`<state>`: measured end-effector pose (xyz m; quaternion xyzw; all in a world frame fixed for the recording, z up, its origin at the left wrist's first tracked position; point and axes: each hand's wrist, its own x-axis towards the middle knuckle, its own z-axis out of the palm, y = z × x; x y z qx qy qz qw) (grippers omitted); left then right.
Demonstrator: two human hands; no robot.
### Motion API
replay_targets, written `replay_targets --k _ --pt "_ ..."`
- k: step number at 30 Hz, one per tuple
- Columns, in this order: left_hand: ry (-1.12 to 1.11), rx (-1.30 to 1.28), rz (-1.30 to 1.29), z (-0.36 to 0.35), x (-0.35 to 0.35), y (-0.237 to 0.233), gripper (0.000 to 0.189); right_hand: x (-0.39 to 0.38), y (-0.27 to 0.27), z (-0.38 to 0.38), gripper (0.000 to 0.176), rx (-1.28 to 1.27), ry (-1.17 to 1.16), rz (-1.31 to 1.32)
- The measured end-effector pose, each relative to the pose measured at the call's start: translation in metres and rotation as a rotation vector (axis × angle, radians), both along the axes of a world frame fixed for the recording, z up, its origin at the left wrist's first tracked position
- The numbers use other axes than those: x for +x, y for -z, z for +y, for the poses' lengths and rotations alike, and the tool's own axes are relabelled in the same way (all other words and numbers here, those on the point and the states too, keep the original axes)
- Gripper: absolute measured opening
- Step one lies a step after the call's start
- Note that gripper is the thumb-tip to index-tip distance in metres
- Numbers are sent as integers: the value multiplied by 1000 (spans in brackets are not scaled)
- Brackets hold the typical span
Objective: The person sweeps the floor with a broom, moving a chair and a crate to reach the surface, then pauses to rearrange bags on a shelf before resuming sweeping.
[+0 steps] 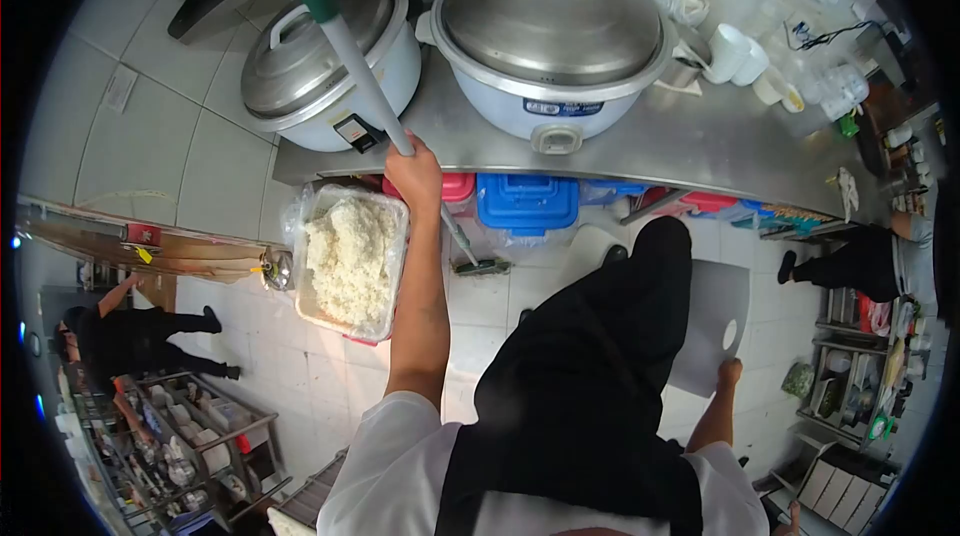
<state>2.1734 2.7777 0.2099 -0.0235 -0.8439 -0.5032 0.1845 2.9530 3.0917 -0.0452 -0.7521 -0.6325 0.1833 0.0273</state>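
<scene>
My left hand (pixel 414 174) is wrapped round the pale pole of a long-handled broom (pixel 362 76). Its green end rises in front of the rice cookers, and its dark, flat head (pixel 483 268) rests on the floor below the counter. Beside my left forearm is a clear plastic tub (pixel 402 236) heaped with cooked white rice (pixel 350 261). Low at my right side, my right hand (pixel 731 372) closes on the edge of a flat grey panel (pixel 705 321) with a white oval in it. Part of that panel is hidden behind my leg.
Two lidded rice cookers (pixel 330 56) (pixel 555 46) stand on a steel counter (pixel 700 151), with cups (pixel 735 56) farther right. Lidded blue (pixel 527 201) and red bins sit underneath. One person (pixel 135 341) is at the left near a cart; another (pixel 860 261) stands at the right by shelving.
</scene>
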Motion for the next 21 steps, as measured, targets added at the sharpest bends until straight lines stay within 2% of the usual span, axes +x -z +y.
replay_targets --k 2,4,6,8,11,13,14,15,16,17,18,19,20,21 --pt "41 -96 -35 1 -1 7 32 24 41 19 27 -50 -65 -92" --pt "71 -124 -47 6 -12 25 27 11 34 14 21 4 -104 -179" --pt "101 -117 -57 6 -23 63 26 -10 22 3 23 98 54 -114" --pt "143 -108 -75 7 -38 84 27 -17 10 -3 25 68 19 -124" --pt "157 -33 -145 10 -45 100 37 -14 10 -9 25 124 -33 -124" --pt "171 -255 -59 4 -51 101 47 11 50 1 28 149 31 -170" --pt "196 -237 -19 0 -50 105 59 25 64 -6 32 148 11 -178" --pt "256 -82 18 -1 -56 111 66 12 64 4 40 164 -7 -166" --pt "221 -145 20 1 -43 71 71 -23 31 -6 41 220 35 -89" --pt "172 -170 45 1 -46 61 67 -63 -15 -12 41 112 309 25" --pt "165 -177 90 -1 -48 37 63 -99 -69 -34 34 95 212 -171" --pt "156 -188 135 -2 -47 1 58 -130 -113 -46 35 215 204 -135" --pt "143 -154 250 0 -50 -38 51 -154 -136 -49 36 328 202 -109" --pt "134 -119 361 5 -57 -80 44 -174 -136 -38 36 335 212 -76"
